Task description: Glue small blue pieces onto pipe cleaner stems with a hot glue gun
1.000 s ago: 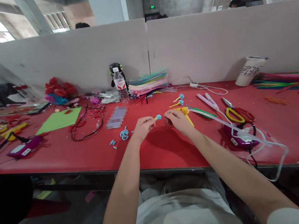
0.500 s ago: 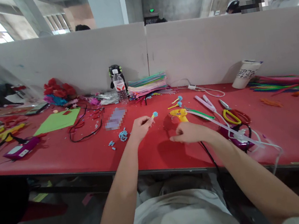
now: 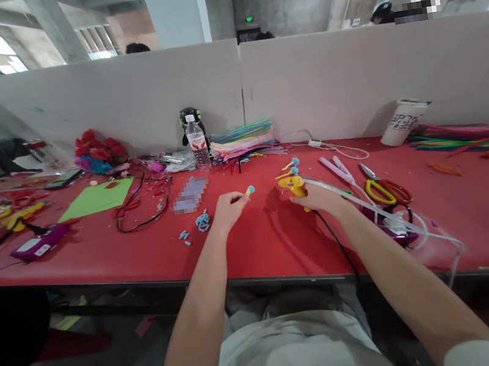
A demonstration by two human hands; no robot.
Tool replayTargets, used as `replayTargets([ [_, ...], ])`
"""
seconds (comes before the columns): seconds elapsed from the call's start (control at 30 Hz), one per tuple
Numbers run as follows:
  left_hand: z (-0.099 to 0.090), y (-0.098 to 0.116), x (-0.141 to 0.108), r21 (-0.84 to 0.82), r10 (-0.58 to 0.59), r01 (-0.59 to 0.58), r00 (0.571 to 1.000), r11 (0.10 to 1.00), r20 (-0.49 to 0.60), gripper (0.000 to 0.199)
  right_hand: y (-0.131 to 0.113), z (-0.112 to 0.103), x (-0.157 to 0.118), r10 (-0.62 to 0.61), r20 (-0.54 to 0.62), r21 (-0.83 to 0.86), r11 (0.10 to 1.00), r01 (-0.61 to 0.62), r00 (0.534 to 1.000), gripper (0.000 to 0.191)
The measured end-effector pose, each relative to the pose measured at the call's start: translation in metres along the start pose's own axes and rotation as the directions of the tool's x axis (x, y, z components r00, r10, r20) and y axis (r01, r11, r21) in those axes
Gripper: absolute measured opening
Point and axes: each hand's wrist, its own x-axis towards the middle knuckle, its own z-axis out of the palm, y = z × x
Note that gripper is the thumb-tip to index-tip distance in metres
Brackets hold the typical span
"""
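Observation:
Between the fingertips of my left hand (image 3: 231,208), pinched shut, is a small pipe-cleaner piece (image 3: 250,190) with a blue fuzzy head and a yellowish stem. My right hand (image 3: 319,196) is closed around the handle of a yellow hot glue gun (image 3: 291,184), whose black cord trails to the table's front edge. The hand covers part of the handle. Two similar blue-headed pieces (image 3: 293,168) lie just beyond the gun. Nearer my left forearm sit a pile of short light-blue pipe-cleaner bits (image 3: 203,221) and a few loose ones.
Scissors (image 3: 379,190), a pink hair straightener (image 3: 337,168) and a purple box (image 3: 398,233) with cords lie to the right. A water bottle (image 3: 198,144) and bundled pipe cleaners (image 3: 244,138) stand by the partition. Green paper (image 3: 95,199) lies left, a paper cup (image 3: 403,121) back right.
My right hand has moved forward and right from beside the glue gun onto its handle and closed on it. My left hand still holds the blue-headed piece, nearly in place.

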Motion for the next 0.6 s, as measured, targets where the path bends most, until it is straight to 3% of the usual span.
replayTargets([
  [0.1,-0.002,-0.01,0.005,0.063,-0.03,0.032,0.999,0.997,-0.042,0.032,-0.008,0.012,0.001,-0.057,-0.01,0.356,0.933,0.057,0.998,0.03],
  [0.17,-0.003,-0.014,0.008,0.095,-0.032,0.037,0.998,0.995,-0.05,0.031,-0.014,0.02,-0.001,-0.106,0.022,0.618,0.783,0.069,0.994,0.029],
  [0.23,-0.003,-0.016,0.009,0.111,-0.026,0.032,0.998,0.993,-0.05,0.03,-0.019,0.027,-0.005,-0.11,0.064,0.764,0.645,0.023,0.992,0.025],
  [0.3,-0.003,-0.016,0.009,0.116,-0.024,0.029,0.999,0.993,-0.043,0.03,-0.025,0.032,-0.009,-0.106,0.093,0.808,0.589,-0.013,0.99,0.025],
  [0.6,0.0,-0.013,0.005,0.159,-0.01,0.011,1.0,0.987,-0.003,0.03,-0.043,0.043,-0.019,-0.149,0.092,0.77,0.637,0.024,0.985,0.032],
])
